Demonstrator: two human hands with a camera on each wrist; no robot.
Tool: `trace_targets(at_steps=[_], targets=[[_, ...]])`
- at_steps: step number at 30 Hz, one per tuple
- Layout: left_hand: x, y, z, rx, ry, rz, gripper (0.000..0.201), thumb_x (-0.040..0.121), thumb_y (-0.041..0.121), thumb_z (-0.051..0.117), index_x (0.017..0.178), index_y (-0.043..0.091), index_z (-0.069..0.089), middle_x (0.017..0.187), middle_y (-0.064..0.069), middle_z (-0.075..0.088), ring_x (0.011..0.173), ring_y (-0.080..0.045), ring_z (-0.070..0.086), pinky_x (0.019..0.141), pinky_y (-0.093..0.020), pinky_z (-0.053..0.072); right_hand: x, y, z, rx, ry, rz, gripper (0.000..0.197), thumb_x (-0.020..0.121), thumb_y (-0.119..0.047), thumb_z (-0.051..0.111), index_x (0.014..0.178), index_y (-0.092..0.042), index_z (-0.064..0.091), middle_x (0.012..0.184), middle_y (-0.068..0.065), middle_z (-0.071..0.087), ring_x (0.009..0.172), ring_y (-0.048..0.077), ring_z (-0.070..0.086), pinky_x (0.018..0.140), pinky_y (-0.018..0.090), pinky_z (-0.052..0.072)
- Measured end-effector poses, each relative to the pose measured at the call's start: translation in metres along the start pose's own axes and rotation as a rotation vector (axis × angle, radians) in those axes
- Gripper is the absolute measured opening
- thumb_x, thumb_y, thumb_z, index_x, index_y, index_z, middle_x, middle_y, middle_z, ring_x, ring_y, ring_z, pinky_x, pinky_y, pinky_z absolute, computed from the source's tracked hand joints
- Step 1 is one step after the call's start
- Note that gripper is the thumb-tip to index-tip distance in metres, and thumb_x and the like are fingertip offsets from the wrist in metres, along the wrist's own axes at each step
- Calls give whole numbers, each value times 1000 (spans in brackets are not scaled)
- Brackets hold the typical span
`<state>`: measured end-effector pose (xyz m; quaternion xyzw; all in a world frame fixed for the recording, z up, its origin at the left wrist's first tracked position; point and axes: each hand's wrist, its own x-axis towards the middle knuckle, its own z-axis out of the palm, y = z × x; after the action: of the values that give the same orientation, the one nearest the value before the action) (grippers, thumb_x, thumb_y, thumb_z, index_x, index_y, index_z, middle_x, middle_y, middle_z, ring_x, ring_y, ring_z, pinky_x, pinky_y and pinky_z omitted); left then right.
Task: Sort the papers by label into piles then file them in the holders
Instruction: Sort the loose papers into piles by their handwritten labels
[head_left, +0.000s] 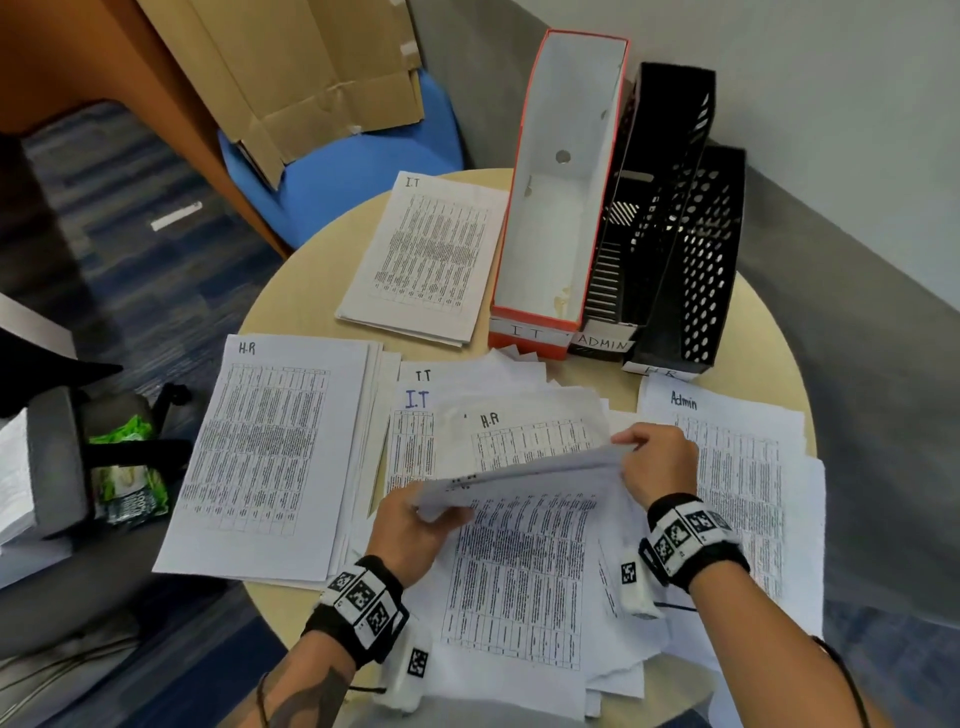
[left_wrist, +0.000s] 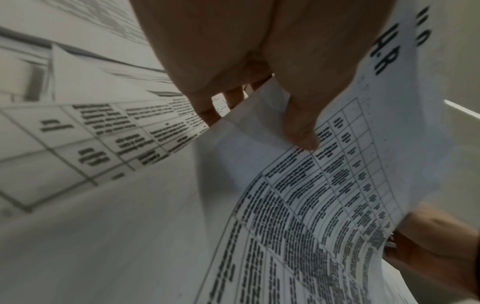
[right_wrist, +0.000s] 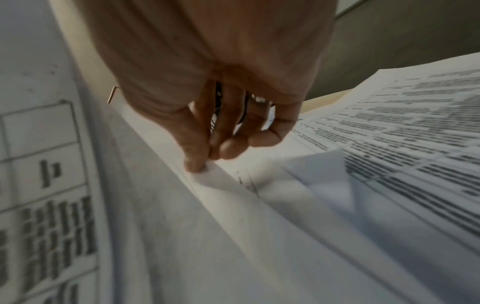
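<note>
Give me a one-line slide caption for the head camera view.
Both hands, left hand and right hand, lift an H.R sheet from the unsorted heap, beside sorted piles and three labelled holders.

bare forearms, black wristbands (head_left: 693, 545) with black-and-white square markers, white camera boxes (head_left: 402, 670) beneath, thin black cables

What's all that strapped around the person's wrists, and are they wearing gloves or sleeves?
No gloves or sleeves: both forearms are bare. Each wrist carries a black band covered in white squares printed with black pixel-like codes. Below each band hangs a small white box bearing one more code. A thin dark cable runs along the right forearm, and dark tattoo markings show on the left forearm.
</note>
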<state>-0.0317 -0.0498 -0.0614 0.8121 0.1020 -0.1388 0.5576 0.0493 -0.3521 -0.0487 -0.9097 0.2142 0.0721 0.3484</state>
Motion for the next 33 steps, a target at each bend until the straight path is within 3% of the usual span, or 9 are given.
trace_targets(at_steps=[6, 10, 17, 20, 23, 26, 28, 30, 33], targets=[[9, 4, 9, -90, -29, -7, 28, 71, 8, 91, 90, 15, 72, 94, 0, 70, 86, -17, 70, 76, -25, 58, -8, 19, -11, 87, -15, 17, 20, 76, -11, 88, 67, -22, 73, 72, -10, 73, 76, 16, 71, 76, 33, 59], [10, 7, 9, -141, -124, 51, 10, 76, -12, 81, 84, -7, 78, 87, -6, 71, 79, -12, 70, 71, -16, 55, -4, 20, -7, 89, -154, 116, 23, 77, -22, 88, 89, -22, 68, 83, -5, 71, 84, 16, 69, 78, 29, 55], [7, 8, 5, -270, -132, 39, 22, 71, -21, 77, 93, -16, 74, 101, -17, 69, 88, -17, 71, 72, -16, 56, -14, 13, -2, 131, -76, 16, 23, 78, -2, 83, 67, -20, 74, 61, -5, 71, 54, 13, 69, 65, 30, 63], [7, 13, 2, -229, -45, -54, 65, 66, -17, 84, 126, -1, 62, 129, 0, 54, 111, 4, 61, 76, -7, 52, -25, 17, -12, 279, -163, -25, 21, 80, 3, 81, 72, -14, 73, 74, -2, 75, 65, 19, 75, 68, 35, 63], [14, 9, -5, -188, 28, -7, 94, 69, -7, 89, 146, 22, 44, 139, 18, 45, 115, 30, 43, 83, 2, 44, -33, 25, -27, 317, -302, -77, 23, 79, 13, 77, 77, -10, 72, 76, -2, 76, 73, 9, 74, 71, 20, 59], [18, 9, -11, -108, -49, 11, 76, 73, 7, 91, 139, 31, 61, 132, 20, 64, 120, 13, 56, 95, -9, 51, -33, 29, -34, 264, -404, -86, 24, 80, 12, 76, 77, -11, 77, 79, -1, 77, 77, 10, 73, 74, 22, 58], [16, 17, -11, -85, -81, 45, 42, 77, 6, 87, 106, 36, 80, 104, 12, 79, 99, 0, 72, 85, -23, 61, -27, 28, -34, 227, -449, -73, 25, 86, 11, 70, 79, -11, 79, 82, 0, 78, 83, 15, 74, 75, 21, 58], [13, 22, -10, -101, -74, 69, 37, 77, 6, 87, 90, 41, 82, 93, 13, 80, 88, -5, 75, 76, -22, 61, -17, 23, -29, 303, -413, 3, 24, 90, 10, 64, 84, -9, 78, 83, 4, 78, 83, 29, 73, 67, 29, 59], [9, 19, -9, -208, -33, -6, 52, 73, 5, 90, 113, 32, 70, 107, 3, 76, 100, -11, 73, 81, -30, 63, -1, 12, -17, 182, -284, -28, 25, 93, 4, 63, 105, -15, 74, 101, -3, 73, 93, 23, 69, 78, 27, 54]])
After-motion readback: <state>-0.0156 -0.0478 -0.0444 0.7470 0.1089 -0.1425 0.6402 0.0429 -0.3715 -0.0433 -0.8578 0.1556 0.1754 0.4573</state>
